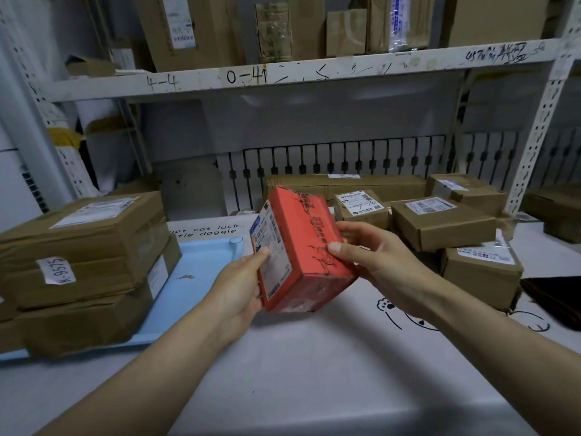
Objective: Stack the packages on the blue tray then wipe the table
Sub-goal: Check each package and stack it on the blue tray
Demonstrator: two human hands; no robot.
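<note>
A red package (309, 243) with a white label on its left face hangs tilted above the table, just right of the blue tray (201, 262). My left hand (242, 284) grips its labelled left side and lower corner. My right hand (374, 256) grips its right side, thumb on the top face. Three brown packages (85, 262) are stacked on the left part of the tray. Several more brown packages (440, 221) lie on the table at the back right.
The white table cover (283, 372) carries black cartoon drawings and text. A dark object (556, 297) lies at the right edge. A white metal shelf (283, 73) with cardboard boxes hangs overhead, and its upright post (534, 146) stands at the right.
</note>
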